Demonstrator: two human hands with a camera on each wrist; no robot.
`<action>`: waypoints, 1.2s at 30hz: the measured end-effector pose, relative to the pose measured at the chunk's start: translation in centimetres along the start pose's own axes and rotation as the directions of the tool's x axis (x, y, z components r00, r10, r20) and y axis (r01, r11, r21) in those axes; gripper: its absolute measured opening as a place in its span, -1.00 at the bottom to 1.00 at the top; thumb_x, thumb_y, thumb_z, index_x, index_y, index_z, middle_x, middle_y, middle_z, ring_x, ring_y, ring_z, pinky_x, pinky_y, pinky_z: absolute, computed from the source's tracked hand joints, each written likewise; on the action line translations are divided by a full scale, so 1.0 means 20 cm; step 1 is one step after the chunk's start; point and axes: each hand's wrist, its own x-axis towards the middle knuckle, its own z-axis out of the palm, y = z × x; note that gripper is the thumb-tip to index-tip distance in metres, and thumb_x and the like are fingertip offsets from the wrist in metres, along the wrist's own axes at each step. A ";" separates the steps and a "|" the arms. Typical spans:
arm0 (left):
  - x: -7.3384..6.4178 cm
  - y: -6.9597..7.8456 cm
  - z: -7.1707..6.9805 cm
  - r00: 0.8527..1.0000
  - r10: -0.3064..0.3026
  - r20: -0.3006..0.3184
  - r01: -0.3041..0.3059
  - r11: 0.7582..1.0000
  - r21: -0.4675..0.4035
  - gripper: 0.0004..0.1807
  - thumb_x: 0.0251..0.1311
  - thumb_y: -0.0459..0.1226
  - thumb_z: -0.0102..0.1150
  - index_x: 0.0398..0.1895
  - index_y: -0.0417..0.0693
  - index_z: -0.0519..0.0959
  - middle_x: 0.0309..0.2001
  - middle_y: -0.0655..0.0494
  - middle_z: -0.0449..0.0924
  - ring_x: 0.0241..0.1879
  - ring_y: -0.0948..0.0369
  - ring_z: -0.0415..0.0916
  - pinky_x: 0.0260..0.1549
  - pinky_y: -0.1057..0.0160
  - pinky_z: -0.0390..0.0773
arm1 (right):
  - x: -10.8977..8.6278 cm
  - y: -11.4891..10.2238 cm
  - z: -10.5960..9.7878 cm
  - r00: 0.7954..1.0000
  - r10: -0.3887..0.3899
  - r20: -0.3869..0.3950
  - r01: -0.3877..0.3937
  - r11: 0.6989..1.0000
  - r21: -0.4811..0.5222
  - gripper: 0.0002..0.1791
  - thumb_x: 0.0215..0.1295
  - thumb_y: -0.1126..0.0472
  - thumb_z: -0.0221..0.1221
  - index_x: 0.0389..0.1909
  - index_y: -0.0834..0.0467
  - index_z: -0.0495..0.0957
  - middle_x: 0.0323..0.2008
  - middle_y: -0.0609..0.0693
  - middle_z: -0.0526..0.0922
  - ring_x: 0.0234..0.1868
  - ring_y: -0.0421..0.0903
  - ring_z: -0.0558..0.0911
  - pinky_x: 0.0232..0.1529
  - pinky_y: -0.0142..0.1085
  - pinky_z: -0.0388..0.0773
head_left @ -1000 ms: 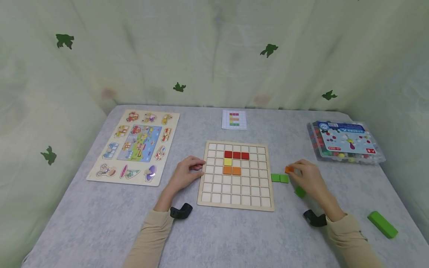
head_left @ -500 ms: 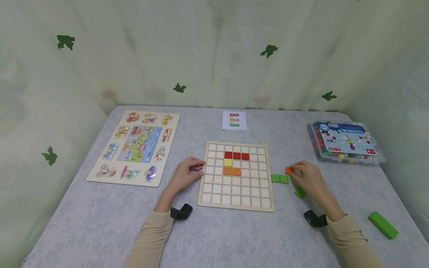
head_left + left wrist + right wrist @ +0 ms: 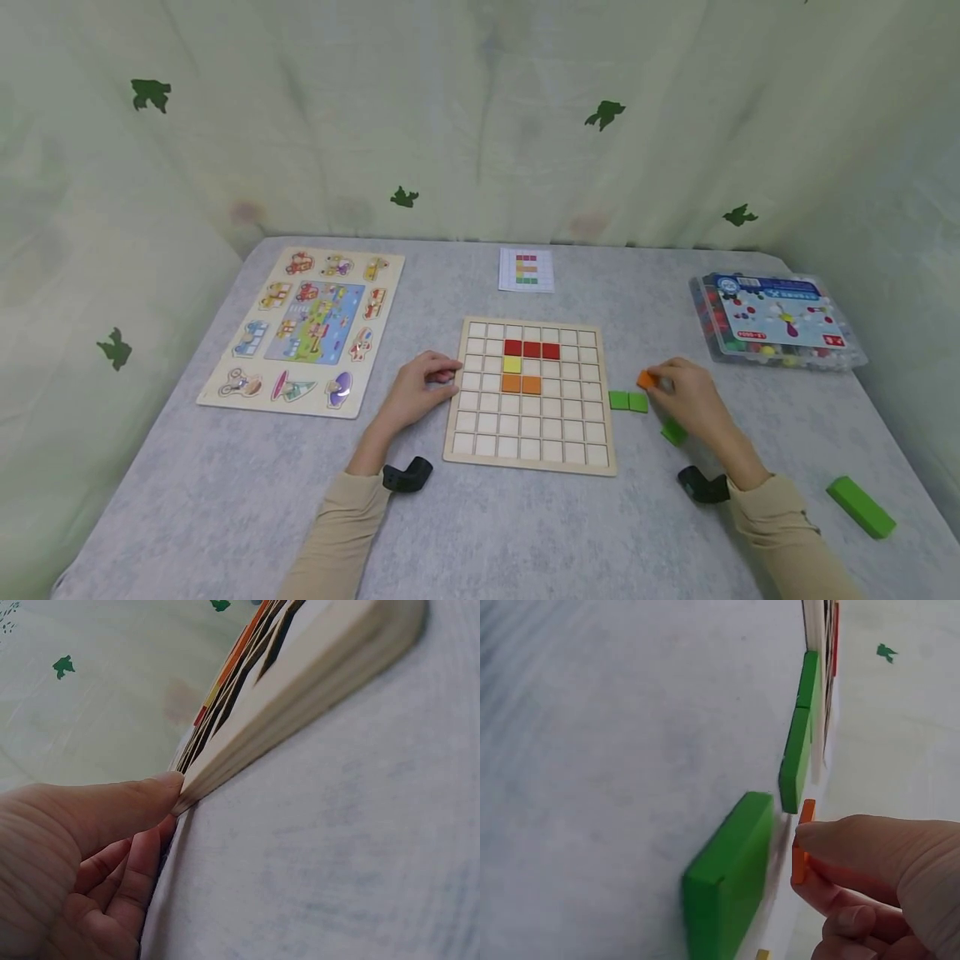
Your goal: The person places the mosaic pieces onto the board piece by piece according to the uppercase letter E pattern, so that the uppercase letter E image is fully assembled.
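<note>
My right hand pinches a small orange square tile between thumb and fingers, close to the table right of the wooden grid board. Two green tiles lie side by side at the board's right edge, and another green tile is partly beneath the right hand. On the board sit three red tiles, a yellow tile and two orange tiles. My left hand touches the board's left edge with thumb tip and index fingertip apart.
A pattern card lies behind the board. At the left is a wooden picture puzzle. A clear plastic box of colored pieces stands at back right, with a long green block nearer on the right.
The view shifts very slightly. Both hands stay nearly in place, and the orange tile in the right fingers looks a little more tilted.
</note>
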 end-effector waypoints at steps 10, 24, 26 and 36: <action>0.01 0.01 0.00 1.000 -0.014 0.003 0.014 1.000 -0.001 -0.66 0.04 -0.43 0.27 -0.05 -0.26 0.60 -0.10 -0.12 0.56 -0.19 0.11 0.55 -0.15 0.32 0.60 | 0.03 -0.09 0.00 0.994 -0.106 -0.025 0.106 0.994 0.009 -0.72 0.07 0.33 0.28 -0.19 0.39 0.64 -0.32 0.22 0.64 -0.31 0.05 0.59 -0.37 -0.15 0.56; -0.01 0.00 0.01 0.999 -0.032 0.007 0.032 0.999 -0.004 -0.66 0.04 -0.43 0.27 -0.05 -0.27 0.60 -0.13 -0.11 0.56 -0.21 0.17 0.54 -0.16 0.39 0.59 | 0.05 -0.28 0.06 0.979 -0.205 0.007 0.204 0.978 0.037 -0.71 0.03 0.34 0.33 -0.18 0.34 0.66 -0.29 0.15 0.66 -0.28 -0.01 0.61 -0.34 -0.24 0.59; -0.01 0.00 0.01 1.000 -0.030 0.009 0.030 1.000 -0.010 -0.66 0.04 -0.44 0.26 -0.05 -0.28 0.59 -0.12 -0.13 0.56 -0.20 0.14 0.54 -0.15 0.37 0.59 | 0.05 -0.31 0.07 0.979 -0.204 0.019 0.203 0.979 0.033 -0.70 0.03 0.32 0.33 -0.17 0.32 0.66 -0.27 0.14 0.66 -0.26 -0.01 0.61 -0.33 -0.25 0.59; 0.00 0.00 0.01 1.000 -0.021 -0.005 0.021 1.000 -0.002 -0.67 0.04 -0.44 0.26 -0.06 -0.28 0.60 -0.14 -0.12 0.57 -0.21 0.15 0.54 -0.17 0.41 0.58 | 0.09 -0.43 0.13 0.958 -0.282 0.056 0.280 0.959 0.043 -0.75 0.06 0.31 0.31 -0.20 0.29 0.67 -0.26 0.11 0.66 -0.25 -0.05 0.61 -0.28 -0.28 0.62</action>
